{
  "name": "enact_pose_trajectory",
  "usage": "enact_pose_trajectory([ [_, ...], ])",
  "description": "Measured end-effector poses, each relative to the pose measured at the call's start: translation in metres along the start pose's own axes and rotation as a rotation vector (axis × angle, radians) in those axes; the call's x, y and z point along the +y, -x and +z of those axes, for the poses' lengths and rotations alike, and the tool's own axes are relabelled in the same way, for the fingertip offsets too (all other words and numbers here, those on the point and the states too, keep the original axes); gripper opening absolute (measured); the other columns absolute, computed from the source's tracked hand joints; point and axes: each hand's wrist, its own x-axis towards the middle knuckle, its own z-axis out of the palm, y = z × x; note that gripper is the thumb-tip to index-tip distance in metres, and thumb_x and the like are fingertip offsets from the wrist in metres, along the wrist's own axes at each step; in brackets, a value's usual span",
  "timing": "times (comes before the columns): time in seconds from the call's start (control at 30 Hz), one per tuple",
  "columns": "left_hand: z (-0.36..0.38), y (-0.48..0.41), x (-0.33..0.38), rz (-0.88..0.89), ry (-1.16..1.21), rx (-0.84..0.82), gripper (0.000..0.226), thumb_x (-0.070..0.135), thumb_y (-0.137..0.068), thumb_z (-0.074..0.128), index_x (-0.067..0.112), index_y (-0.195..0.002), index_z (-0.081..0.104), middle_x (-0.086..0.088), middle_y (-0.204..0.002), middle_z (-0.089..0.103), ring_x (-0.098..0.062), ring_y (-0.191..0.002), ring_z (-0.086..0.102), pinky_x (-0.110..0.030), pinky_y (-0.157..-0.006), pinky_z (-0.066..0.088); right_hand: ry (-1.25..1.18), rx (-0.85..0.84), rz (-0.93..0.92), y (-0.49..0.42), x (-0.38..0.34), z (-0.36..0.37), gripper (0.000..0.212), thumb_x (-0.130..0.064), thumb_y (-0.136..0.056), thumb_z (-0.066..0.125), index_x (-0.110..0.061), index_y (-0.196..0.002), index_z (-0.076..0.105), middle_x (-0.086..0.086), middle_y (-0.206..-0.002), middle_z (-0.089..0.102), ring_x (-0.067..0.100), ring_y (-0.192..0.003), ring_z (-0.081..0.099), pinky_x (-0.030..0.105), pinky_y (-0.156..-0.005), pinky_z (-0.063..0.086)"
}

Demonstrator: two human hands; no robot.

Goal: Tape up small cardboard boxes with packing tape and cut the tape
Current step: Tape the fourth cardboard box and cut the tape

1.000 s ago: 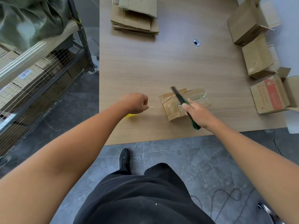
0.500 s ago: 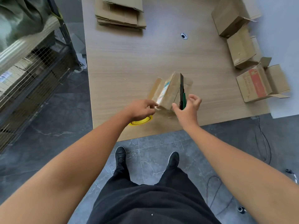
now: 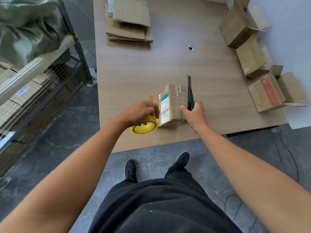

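While left fingers (image 3: 153, 112) grip tape roll (image 3: 144, 129), right fingers (image 3: 199, 105) knife (image 3: 189, 91), a creased, labelled, taped box (image 3: 170, 105).

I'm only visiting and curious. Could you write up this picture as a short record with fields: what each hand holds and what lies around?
place: table, seen from the person's head
left hand: grips a yellow tape roll beside the box
right hand: grips a knife, blade pointing away from the person
box: small, labelled, between the hands, clear tape on its far end
far edge: stack of flat cardboard
right edge: three open boxes
left of table: wire cart
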Motion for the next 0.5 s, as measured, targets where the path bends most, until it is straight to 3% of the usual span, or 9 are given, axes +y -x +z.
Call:
enact_pose_trajectory([
  [0.13,-0.012,-0.008,0.032,0.009,-0.059,0.021,0.027,0.026,-0.073,0.047,0.027,-0.086,0.071,0.003,-0.104,0.066,-0.045,-0.085,0.067,-0.042,-0.058,0.054,-0.231,0.016,0.002,0.004,-0.007,-0.024,0.013,-0.031,-0.088,0.063,-0.027,-0.082,0.052,-0.008,-0.074,0.058,-0.001,-0.059,0.053,0.029,-0.062,0.041],
  [0.23,-0.010,-0.016,0.052,0.018,-0.133,0.032,0.028,0.026,-0.073,0.046,0.029,-0.083,0.072,0.000,-0.103,0.065,-0.042,-0.080,0.065,-0.041,-0.053,0.053,-0.431,-0.051,-0.001,0.010,-0.014,-0.047,0.014,-0.025,-0.089,0.066,-0.023,-0.085,0.053,-0.005,-0.068,0.054,0.010,-0.056,0.052,0.033,-0.063,0.050],
  [0.33,-0.002,-0.024,0.069,0.038,-0.162,0.027,0.027,0.024,-0.078,0.046,0.028,-0.085,0.072,-0.004,-0.105,0.063,-0.039,-0.082,0.065,-0.047,-0.057,0.057,-0.792,-0.354,-0.005,0.018,-0.027,-0.062,0.017,-0.035,-0.082,0.076,-0.027,-0.086,0.062,-0.008,-0.064,0.048,0.010,-0.053,0.043,0.032,-0.064,0.054],
  [0.43,0.005,-0.033,0.086,0.063,-0.195,0.026,0.026,0.021,-0.082,0.046,0.027,-0.088,0.071,0.002,-0.105,0.058,-0.035,-0.081,0.065,-0.034,-0.051,0.057,-0.791,-0.430,-0.057,0.020,-0.040,-0.064,0.022,-0.038,-0.077,0.084,-0.026,-0.089,0.070,-0.012,-0.066,0.056,0.005,-0.053,0.050,0.031,-0.064,0.056],
  [0.5,0.009,-0.041,0.095,0.068,-0.203,0.034,0.025,0.020,-0.082,0.046,0.025,-0.090,0.070,0.002,-0.103,0.055,-0.032,-0.079,0.064,-0.038,-0.054,0.057,-0.712,-0.344,-0.072,0.015,-0.048,-0.062,0.024,-0.031,-0.078,0.086,-0.021,-0.091,0.068,-0.013,-0.068,0.063,0.003,-0.058,0.057,0.032,-0.064,0.055],
])
